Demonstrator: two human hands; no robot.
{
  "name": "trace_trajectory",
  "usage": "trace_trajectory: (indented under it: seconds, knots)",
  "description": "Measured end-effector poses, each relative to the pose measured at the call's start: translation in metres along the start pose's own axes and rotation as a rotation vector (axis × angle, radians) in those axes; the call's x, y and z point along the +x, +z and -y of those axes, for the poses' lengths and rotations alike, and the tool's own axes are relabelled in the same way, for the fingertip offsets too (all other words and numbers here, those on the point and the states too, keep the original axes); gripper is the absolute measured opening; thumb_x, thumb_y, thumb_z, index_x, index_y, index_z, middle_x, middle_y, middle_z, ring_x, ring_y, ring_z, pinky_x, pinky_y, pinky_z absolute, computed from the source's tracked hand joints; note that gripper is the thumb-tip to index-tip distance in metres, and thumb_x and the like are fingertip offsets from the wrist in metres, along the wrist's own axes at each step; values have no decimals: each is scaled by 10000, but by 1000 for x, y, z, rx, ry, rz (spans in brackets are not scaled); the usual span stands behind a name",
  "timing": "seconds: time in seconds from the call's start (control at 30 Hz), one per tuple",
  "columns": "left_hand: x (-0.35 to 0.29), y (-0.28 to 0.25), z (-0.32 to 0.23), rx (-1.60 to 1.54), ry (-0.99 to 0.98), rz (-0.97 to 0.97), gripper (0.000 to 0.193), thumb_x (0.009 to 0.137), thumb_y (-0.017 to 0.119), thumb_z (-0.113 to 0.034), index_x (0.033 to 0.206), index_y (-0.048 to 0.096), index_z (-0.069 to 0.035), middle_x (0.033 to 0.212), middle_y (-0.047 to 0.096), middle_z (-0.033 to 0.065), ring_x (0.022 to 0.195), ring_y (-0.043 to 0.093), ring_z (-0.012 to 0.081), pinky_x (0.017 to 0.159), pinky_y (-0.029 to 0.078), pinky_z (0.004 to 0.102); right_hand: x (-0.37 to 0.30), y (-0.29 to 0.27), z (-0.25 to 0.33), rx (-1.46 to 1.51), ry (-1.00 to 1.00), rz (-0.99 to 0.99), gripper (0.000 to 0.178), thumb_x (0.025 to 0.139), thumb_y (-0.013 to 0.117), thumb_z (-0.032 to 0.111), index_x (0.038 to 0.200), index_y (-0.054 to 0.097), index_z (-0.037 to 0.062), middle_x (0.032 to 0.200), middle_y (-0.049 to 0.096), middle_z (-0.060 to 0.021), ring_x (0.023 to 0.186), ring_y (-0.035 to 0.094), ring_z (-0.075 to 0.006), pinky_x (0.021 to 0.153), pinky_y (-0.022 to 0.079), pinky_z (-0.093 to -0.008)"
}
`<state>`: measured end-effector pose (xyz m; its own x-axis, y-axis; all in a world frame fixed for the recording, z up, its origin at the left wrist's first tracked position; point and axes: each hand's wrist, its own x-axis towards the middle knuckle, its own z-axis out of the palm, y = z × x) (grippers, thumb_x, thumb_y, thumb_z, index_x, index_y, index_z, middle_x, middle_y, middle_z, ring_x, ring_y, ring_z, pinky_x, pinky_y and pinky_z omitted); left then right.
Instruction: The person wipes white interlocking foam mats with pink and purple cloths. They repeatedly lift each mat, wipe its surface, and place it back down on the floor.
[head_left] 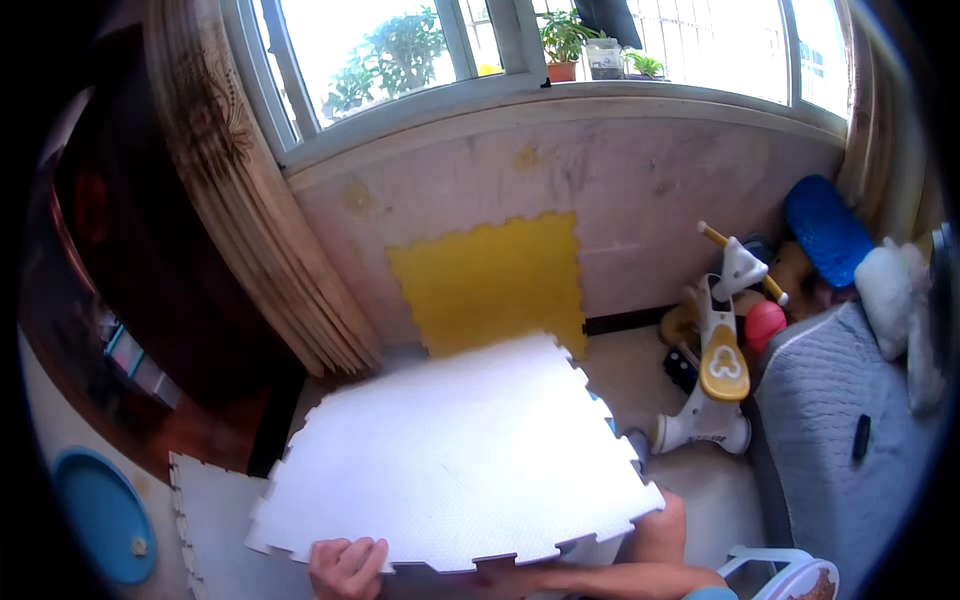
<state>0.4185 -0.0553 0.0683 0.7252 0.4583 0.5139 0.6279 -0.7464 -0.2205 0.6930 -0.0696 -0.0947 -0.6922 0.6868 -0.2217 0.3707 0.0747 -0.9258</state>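
Observation:
A large white foam floor mat (450,460) with interlocking toothed edges is held up at a tilt in front of me. My left hand (348,568) grips its near edge toward the left corner, fingers curled over the top face. From the lower right my right forearm (620,580) reaches under the near edge; the right hand is in shadow and mostly hidden by the mat, so its fingers do not show. Beyond the mat, a yellow foam mat (490,280) leans upright against the wall. Another pale foam mat (225,520) lies on the floor at the left.
A white and yellow ride-on toy (722,365) stands to the right, near a pink ball (765,325). A grey padded sofa (850,420) bears a dark remote (861,437). At far left is a blue round basin (105,515). A curtain (250,200) hangs beside the window.

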Motion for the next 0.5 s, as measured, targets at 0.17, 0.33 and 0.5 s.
trace_trajectory:
  seconds: [0.17, 0.33, 0.5]
  knots:
    - [-107, 96, -46, -80, -292, 206, 419, 810, 732, -173, 1220, 735, -87, 1190, 710, 113, 1063, 636, 352, 924, 505, 509, -46, 81, 55, -121, -370, -110, 259, 906, 573, 245, 1013, 720, 60, 697, 703, -191, 689, 730, -325, 658, 588, -455]
    - [-127, 95, -98, -922, -779, 98, 356, 967, 721, -185, 1295, 704, -48, 1343, 680, 139, 1217, 645, 302, 1048, 509, 430, -70, 62, 90, 622, -69, -288, 402, 948, 677, 283, 1263, 675, 34, 1012, 762, -129, 901, 734, -203, 782, 598, -362]
    - [-140, 129, -168, -2478, -1219, -148, 358, 1023, 646, -174, 1322, 653, 24, 1218, 726, 163, 1132, 690, 251, 982, 543, 371, -50, 51, 38, 1453, 20, -521, 492, 1110, 446, 321, 1455, 468, -29, 1384, 620, -160, 1236, 637, -265, 1087, 502, -393]
